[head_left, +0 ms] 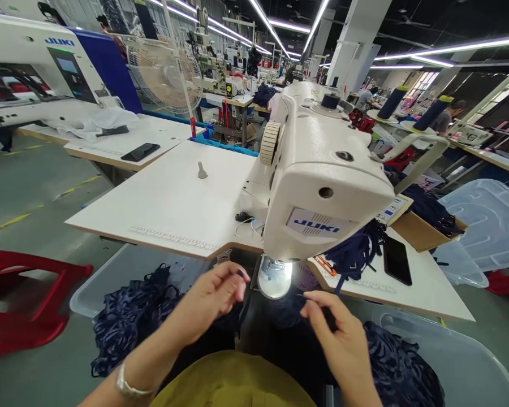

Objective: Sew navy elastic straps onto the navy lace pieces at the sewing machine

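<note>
Beside one lit plate [274,281], two hands [212,297] [337,330]

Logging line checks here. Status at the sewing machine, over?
Left hand, right hand flank lit plate, grips unclear. Navy strips piled either side. Sewing machine head overhangs plate.

We're in a garment wkshp, w/ a JUKI sewing m/c [331,164], more m/cs [212,70] behind, thread cones [392,104], navy strips [131,308] in plastic bins [78,294], strip lights [449,49] overhead & yellow floor lines [8,224].

Bright strip lights [316,26] cross a dark ceiling [449,22]; yellow stripes [6,225] mark the greenish floor [8,186] near a red chair [38,268].
</note>
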`<move>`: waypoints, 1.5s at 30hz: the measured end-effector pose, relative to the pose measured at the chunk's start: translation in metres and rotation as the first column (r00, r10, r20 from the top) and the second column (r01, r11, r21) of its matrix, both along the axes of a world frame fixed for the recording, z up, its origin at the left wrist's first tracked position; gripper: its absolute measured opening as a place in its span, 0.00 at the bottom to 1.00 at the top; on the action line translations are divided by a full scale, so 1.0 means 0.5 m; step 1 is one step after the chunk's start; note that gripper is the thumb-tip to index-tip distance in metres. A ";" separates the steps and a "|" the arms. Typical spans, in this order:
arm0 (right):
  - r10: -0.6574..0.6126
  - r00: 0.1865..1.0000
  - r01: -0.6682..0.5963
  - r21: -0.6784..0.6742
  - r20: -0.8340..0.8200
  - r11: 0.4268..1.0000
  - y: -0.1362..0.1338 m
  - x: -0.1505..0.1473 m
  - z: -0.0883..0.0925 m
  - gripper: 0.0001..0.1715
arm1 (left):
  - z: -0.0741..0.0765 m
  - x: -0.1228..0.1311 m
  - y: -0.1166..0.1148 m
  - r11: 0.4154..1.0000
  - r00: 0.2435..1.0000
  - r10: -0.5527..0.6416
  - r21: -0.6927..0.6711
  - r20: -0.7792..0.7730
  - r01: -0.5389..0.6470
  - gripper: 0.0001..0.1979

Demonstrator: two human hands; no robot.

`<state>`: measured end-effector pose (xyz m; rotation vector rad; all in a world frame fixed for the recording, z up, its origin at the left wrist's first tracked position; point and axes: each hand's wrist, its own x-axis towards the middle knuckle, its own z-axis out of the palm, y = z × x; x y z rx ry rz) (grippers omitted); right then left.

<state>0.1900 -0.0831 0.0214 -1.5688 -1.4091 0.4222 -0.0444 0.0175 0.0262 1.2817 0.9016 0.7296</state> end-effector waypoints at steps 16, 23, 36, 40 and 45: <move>-0.109 0.848 -0.043 0.273 0.519 0.961 0.025 -0.088 -0.011 0.09 | -0.020 0.072 -0.058 0.163 0.829 0.305 0.883 -0.469 0.440 0.15; 0.274 0.939 -0.272 -0.041 0.209 0.962 0.016 -0.053 0.000 0.20 | -0.020 0.073 -0.064 0.134 0.795 0.399 0.887 -0.456 0.441 0.10; -0.038 0.999 0.039 0.035 -0.036 0.999 0.036 -0.049 -0.018 0.08 | -0.051 0.097 -0.074 0.268 0.840 0.360 0.907 -0.406 0.324 0.12; 0.070 0.998 -0.070 0.049 0.004 0.996 0.031 -0.041 -0.018 0.09 | -0.054 0.084 -0.073 0.355 0.864 0.224 0.863 -0.451 0.359 0.10; 0.334 0.868 -0.329 -0.076 0.367 0.941 0.011 -0.028 -0.008 0.09 | -0.030 0.076 -0.068 0.458 0.784 0.118 0.734 -0.609 0.501 0.14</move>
